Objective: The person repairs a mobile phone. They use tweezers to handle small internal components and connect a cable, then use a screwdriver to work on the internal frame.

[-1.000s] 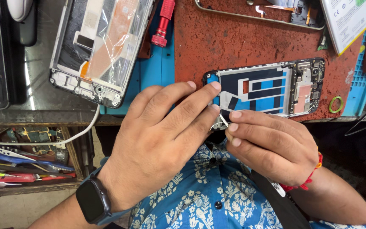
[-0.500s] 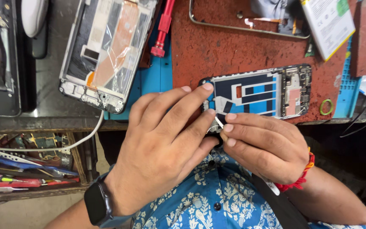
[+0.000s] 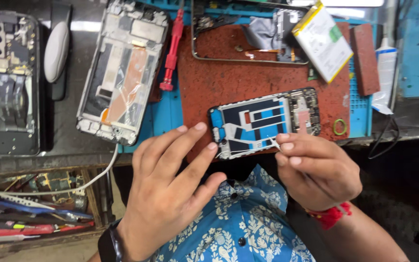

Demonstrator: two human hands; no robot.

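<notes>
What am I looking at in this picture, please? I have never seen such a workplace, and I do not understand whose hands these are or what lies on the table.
The camera sits on a person's head and looks down, so both hands are that person's own. The left hand is spread, fingertips by the corner of an opened phone with its blue inside showing. The right hand pinches a thin white strip at that phone's edge. The phone lies on a red mat. Nearby lie a second opened phone frame, a red screwdriver, a battery and a small green ring.
</notes>
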